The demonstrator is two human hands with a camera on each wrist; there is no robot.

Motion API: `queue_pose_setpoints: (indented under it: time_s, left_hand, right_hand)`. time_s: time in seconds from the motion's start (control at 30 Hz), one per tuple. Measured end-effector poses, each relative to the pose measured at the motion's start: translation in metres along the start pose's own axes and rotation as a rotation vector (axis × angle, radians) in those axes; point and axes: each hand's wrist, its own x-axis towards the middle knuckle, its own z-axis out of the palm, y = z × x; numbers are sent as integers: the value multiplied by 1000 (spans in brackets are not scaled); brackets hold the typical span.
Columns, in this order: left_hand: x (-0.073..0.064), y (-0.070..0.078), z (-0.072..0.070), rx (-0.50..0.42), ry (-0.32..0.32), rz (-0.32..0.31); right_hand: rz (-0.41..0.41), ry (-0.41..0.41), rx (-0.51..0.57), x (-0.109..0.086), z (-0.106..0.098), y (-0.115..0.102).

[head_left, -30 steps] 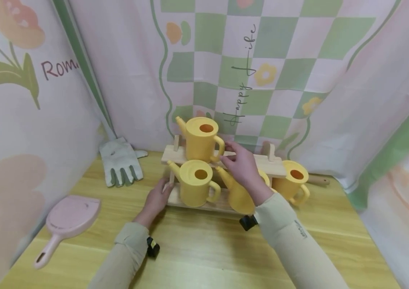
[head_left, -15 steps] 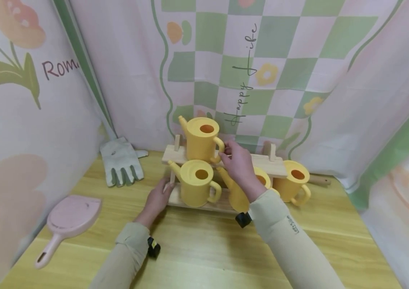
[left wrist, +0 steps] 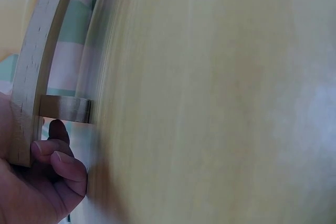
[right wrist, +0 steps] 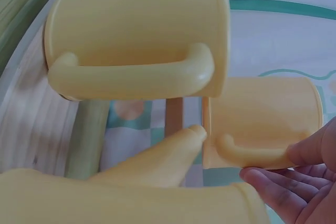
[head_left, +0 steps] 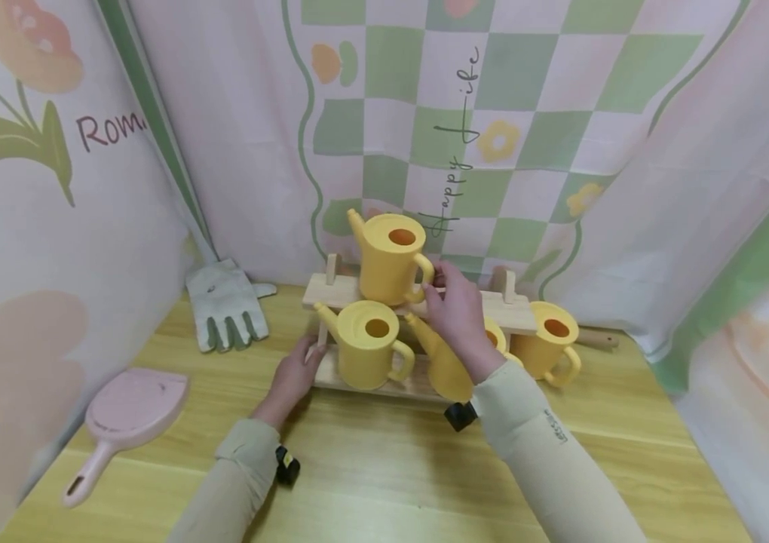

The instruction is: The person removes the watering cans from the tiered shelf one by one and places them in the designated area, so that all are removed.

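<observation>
A two-tier wooden rack (head_left: 330,292) stands at the back of the table. My right hand (head_left: 455,309) pinches the handle of a yellow watering can (head_left: 384,271) at the upper tier; the thumb lies on the handle in the right wrist view (right wrist: 262,114). On the lower tier are two more watering cans, one at left (head_left: 360,360) and one at right (head_left: 445,373), the latter partly hidden by my right arm. My left hand (head_left: 292,375) grips the rack's left end, its fingers curled by the wooden board (left wrist: 31,77) in the left wrist view.
Another yellow watering can (head_left: 537,347) stands at the rack's right end, with a wooden handle (head_left: 598,338) behind it. A white and green glove (head_left: 228,302) and a pink dustpan (head_left: 136,407) lie at left. Printed curtains (head_left: 242,151) hang around the table (head_left: 371,483).
My right hand has taken the upper watering can's handle and shifted the can to the right along the top tier. The left hand stays at the rack's left end.
</observation>
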Motion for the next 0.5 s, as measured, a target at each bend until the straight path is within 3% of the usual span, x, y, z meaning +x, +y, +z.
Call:
queue_pose_setpoints:
  time_s: [0.5]
  left_hand:
    - [-1,0,-1,22,6,13]
  right_hand:
    - [-5,93,47,-14,-43,6]
